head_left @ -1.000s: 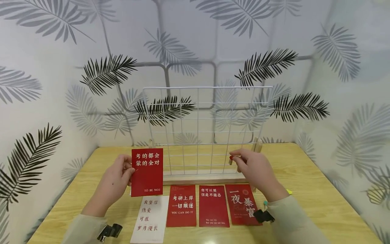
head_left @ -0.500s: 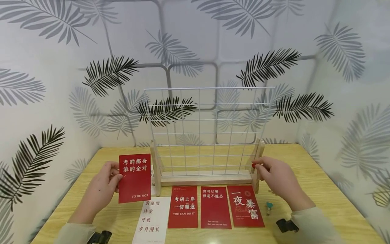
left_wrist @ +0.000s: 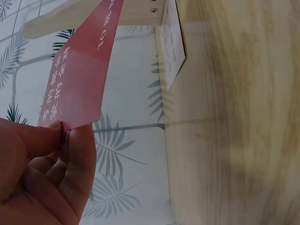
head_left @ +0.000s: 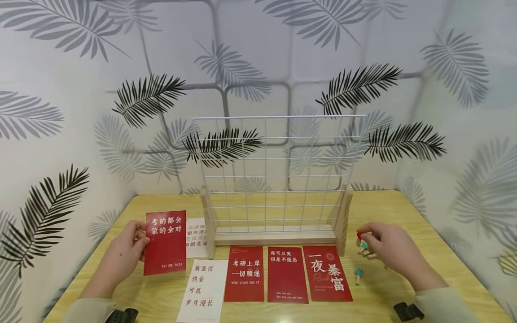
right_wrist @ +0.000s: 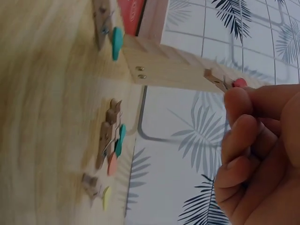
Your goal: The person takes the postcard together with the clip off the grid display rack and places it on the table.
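Note:
At the left of the head view, my left hand (head_left: 123,253) pinches the left edge of a red card (head_left: 164,253) with white lettering, held up above the table. The left wrist view shows thumb and fingers on that card's edge (left_wrist: 79,79). Right of the wire grid (head_left: 265,177), my right hand (head_left: 392,251) pinches a small wooden clothespin (right_wrist: 218,80) with a red heart-like decoration. The hand is apart from the grid and above several loose clothespins (right_wrist: 110,136) with teal, pink and yellow decorations.
The white grid stands upright in a wooden base (head_left: 274,237). Before it lie a white card (head_left: 202,291) and three red cards (head_left: 244,273). Another white card (head_left: 195,237) lies by the left foot. A teal-topped clothespin (head_left: 358,276) lies at right. Leaf-patterned walls enclose the table.
My left hand has carried the red card left and down, away from the grid. The right hand has moved right and down with the clothespin, from before the grid to beyond its right foot.

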Action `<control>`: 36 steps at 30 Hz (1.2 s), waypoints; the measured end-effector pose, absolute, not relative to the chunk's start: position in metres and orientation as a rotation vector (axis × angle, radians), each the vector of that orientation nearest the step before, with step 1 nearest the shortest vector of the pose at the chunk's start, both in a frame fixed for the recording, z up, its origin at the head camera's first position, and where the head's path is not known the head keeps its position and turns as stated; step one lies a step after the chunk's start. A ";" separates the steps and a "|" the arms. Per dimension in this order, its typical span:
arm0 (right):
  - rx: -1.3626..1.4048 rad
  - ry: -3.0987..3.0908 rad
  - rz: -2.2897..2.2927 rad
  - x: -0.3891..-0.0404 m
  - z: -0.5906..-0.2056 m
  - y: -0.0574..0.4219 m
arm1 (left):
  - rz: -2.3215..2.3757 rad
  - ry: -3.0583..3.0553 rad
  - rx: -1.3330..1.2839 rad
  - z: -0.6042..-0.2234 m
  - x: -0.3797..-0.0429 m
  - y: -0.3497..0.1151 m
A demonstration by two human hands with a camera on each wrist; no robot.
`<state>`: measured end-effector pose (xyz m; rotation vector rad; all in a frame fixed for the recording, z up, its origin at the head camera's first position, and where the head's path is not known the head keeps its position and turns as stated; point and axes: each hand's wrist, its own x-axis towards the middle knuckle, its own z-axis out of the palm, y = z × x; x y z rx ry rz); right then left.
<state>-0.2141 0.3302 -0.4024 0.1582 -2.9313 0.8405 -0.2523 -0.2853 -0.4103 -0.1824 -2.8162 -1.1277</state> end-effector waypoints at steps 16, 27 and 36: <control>0.186 -3.179 0.930 -0.208 -0.436 0.358 | -1.244 -2.944 -0.052 -0.437 -0.263 -0.320; 0.350 -3.262 1.001 -0.206 -0.439 0.369 | -1.208 -3.046 -0.017 -0.440 -0.273 -0.328; 0.398 -3.266 0.998 -0.206 -0.440 0.368 | -1.216 -3.140 0.093 -0.444 -0.278 -0.334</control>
